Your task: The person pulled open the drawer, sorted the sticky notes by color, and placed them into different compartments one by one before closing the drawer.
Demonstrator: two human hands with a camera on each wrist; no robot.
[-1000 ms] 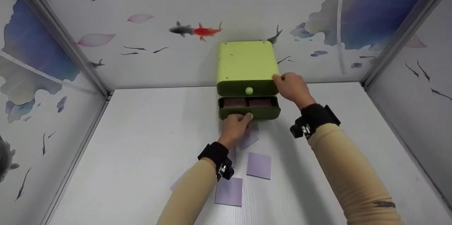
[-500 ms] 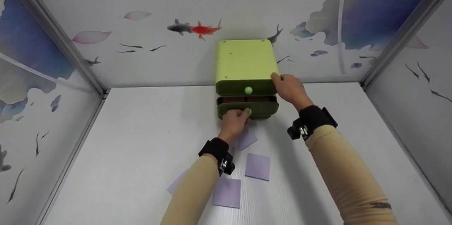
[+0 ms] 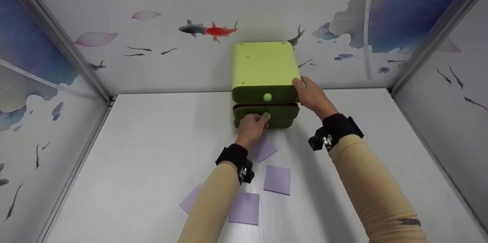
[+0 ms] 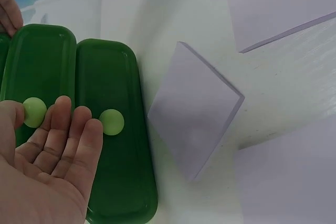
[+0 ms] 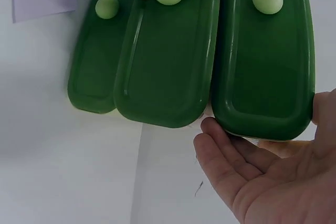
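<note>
A small lime-green drawer box [image 3: 265, 63] with dark green fronts stands against the back wall. My left hand [image 3: 251, 129] pinches the round knob [image 4: 34, 112] of the middle drawer [image 3: 283, 111] between thumb and fingers. That drawer juts out slightly, with a thin dark gap above it. The bottom drawer [image 4: 122, 177] sits below, its own knob [image 4: 112, 122] beside my fingertips. With my right hand [image 3: 314, 96] I grip the box's front right corner, thumb at the top edge and fingers along the side. The top drawer [image 5: 269, 61] is flush with the casing.
Several flat lilac squares lie on the white table, one square [image 3: 266, 150] close before the box, another square [image 3: 277, 179] nearer me, and one [image 3: 244, 208] beside my left forearm. White walls with painted fish [image 3: 220, 31] surround the table.
My left hand has pushed the middle drawer back toward the box, hiding the brownish contents seen in it earlier. My right hand stays at the same corner.
</note>
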